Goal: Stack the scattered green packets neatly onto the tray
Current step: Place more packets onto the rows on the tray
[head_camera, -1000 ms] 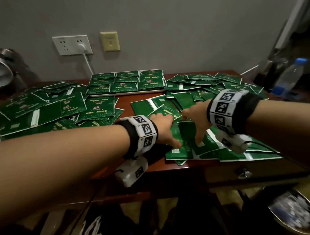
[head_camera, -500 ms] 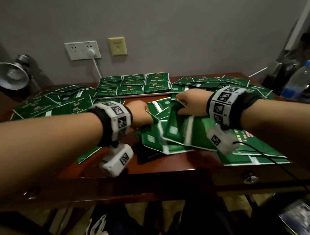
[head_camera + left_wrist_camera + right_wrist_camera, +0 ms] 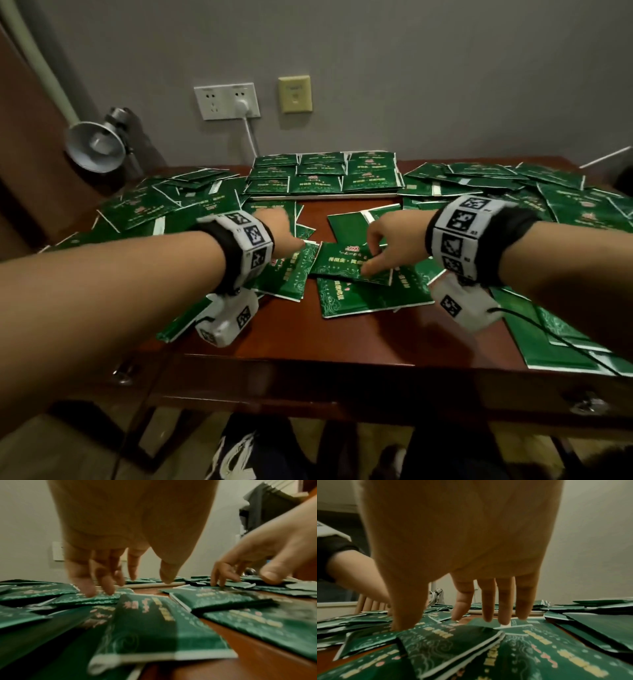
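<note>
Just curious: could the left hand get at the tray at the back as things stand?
Probably yes: the left hand holds nothing, and only flat packets lie between it and the tray.

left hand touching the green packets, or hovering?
Touching. The left wrist view shows the left hand with fingertips pressed straight down on a flat green foil packet; no gap shows beneath them.

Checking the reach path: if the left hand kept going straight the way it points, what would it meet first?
Probably the scattered green packets just ahead of the left hand, then the tray; depth is unclear.
</note>
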`<action>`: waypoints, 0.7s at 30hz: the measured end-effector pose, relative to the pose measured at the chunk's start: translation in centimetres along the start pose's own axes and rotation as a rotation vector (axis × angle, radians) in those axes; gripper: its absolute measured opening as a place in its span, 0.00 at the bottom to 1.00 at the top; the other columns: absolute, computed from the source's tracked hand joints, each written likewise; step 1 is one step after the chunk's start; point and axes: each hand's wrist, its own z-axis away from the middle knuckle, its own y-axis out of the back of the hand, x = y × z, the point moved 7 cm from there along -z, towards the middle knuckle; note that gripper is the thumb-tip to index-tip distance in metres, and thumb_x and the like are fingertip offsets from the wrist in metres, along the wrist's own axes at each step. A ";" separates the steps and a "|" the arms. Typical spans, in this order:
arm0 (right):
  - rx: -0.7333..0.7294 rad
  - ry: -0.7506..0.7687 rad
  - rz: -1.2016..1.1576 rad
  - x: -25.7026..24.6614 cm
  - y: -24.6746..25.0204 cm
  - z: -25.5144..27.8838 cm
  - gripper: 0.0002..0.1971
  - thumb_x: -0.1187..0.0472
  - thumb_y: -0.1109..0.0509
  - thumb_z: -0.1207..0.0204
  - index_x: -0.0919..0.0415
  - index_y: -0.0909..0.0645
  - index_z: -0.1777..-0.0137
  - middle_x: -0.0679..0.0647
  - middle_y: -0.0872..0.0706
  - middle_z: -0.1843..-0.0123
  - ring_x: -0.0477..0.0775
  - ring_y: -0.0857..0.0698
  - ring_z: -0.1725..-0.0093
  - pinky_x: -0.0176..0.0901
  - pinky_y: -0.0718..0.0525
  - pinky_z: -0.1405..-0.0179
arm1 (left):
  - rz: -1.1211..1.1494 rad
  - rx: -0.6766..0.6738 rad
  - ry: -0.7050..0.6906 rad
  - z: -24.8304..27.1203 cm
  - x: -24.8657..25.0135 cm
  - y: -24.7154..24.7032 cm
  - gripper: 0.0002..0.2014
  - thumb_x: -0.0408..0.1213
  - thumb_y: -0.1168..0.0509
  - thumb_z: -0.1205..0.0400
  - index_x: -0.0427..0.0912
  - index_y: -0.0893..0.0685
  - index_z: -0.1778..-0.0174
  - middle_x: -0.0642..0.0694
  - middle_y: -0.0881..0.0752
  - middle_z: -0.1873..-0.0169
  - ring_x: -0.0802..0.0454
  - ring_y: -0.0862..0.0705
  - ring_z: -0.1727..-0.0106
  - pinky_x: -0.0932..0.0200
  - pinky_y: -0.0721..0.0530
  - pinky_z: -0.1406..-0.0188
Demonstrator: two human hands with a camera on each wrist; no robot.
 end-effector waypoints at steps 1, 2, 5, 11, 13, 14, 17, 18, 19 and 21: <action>0.013 -0.009 0.022 -0.1 0.0 -0.4 0.27 0.33 0.30 0.29 0.56 0.19 0.44 0.54 0.14 0.48 0.53 0.16 0.52 0.43 0.20 0.60 | -0.074 -0.062 0.040 0.4 -0.3 -0.7 0.27 0.61 0.36 0.21 0.39 0.21 0.43 0.41 0.18 0.51 0.44 0.17 0.52 0.55 0.20 0.58; 0.016 -0.021 0.037 -0.2 -0.1 -0.9 0.31 0.32 0.30 0.30 0.58 0.19 0.41 0.56 0.14 0.45 0.56 0.16 0.49 0.45 0.18 0.56 | -0.148 -0.138 0.060 1.0 -0.3 -1.4 0.32 0.66 0.37 0.22 0.38 0.22 0.40 0.41 0.19 0.50 0.45 0.17 0.50 0.55 0.20 0.56; 0.017 -0.053 0.028 -0.7 -0.7 -2.0 0.40 0.30 0.27 0.35 0.58 0.28 0.32 0.55 0.18 0.39 0.56 0.17 0.46 0.50 0.16 0.45 | -0.236 -0.205 0.053 1.9 0.2 -2.7 0.36 0.70 0.41 0.22 0.37 0.20 0.41 0.42 0.19 0.49 0.45 0.19 0.48 0.55 0.24 0.55; 0.059 0.002 0.003 -2.6 -0.8 -3.5 0.47 0.40 0.19 0.38 0.58 0.37 0.25 0.56 0.20 0.36 0.58 0.19 0.40 0.53 0.16 0.41 | 0.111 -0.153 0.063 0.0 0.5 -3.8 0.33 0.52 0.23 0.30 0.39 0.31 0.39 0.44 0.20 0.55 0.47 0.18 0.55 0.53 0.15 0.57; 0.109 0.027 0.015 -3.0 -0.4 -3.5 0.45 0.45 0.19 0.38 0.57 0.37 0.25 0.56 0.22 0.38 0.58 0.20 0.41 0.53 0.16 0.43 | 0.086 -0.109 0.047 -0.2 0.6 -4.1 0.40 0.54 0.21 0.36 0.42 0.34 0.37 0.41 0.22 0.46 0.41 0.19 0.46 0.47 0.15 0.47; 0.154 0.040 0.049 -3.1 -0.2 -3.6 0.44 0.45 0.20 0.39 0.57 0.37 0.26 0.56 0.24 0.37 0.58 0.21 0.39 0.53 0.17 0.43 | 0.080 -0.090 0.034 -0.2 0.5 -4.1 0.41 0.55 0.21 0.38 0.43 0.35 0.37 0.40 0.24 0.42 0.40 0.20 0.43 0.46 0.16 0.45; 0.229 0.069 0.128 -3.2 -0.1 -3.6 0.46 0.39 0.22 0.41 0.55 0.37 0.27 0.56 0.26 0.36 0.58 0.25 0.36 0.54 0.19 0.41 | 0.074 -0.057 0.014 -0.5 -0.1 -3.5 0.45 0.57 0.21 0.37 0.43 0.36 0.31 0.39 0.27 0.38 0.40 0.20 0.41 0.49 0.17 0.49; 0.219 0.072 0.108 -3.0 -0.1 -3.7 0.47 0.38 0.22 0.41 0.55 0.38 0.26 0.56 0.26 0.36 0.58 0.25 0.37 0.54 0.19 0.40 | 0.046 -0.050 0.017 -0.6 -0.6 -3.0 0.46 0.57 0.21 0.37 0.42 0.36 0.30 0.39 0.27 0.37 0.40 0.19 0.42 0.49 0.16 0.50; 0.200 0.071 0.085 -2.8 -0.1 -3.7 0.48 0.39 0.21 0.41 0.56 0.39 0.26 0.56 0.26 0.36 0.57 0.25 0.37 0.53 0.20 0.40 | 0.003 -0.034 0.011 -0.7 -1.0 -2.4 0.44 0.56 0.21 0.36 0.42 0.36 0.31 0.40 0.26 0.38 0.41 0.19 0.44 0.49 0.16 0.51; 0.172 0.060 0.080 -2.4 0.2 -3.6 0.52 0.38 0.18 0.44 0.56 0.40 0.25 0.55 0.27 0.36 0.56 0.25 0.37 0.52 0.20 0.39 | -0.084 0.029 -0.022 -1.1 -1.6 -0.8 0.36 0.53 0.23 0.34 0.43 0.33 0.37 0.41 0.24 0.42 0.42 0.19 0.46 0.50 0.20 0.56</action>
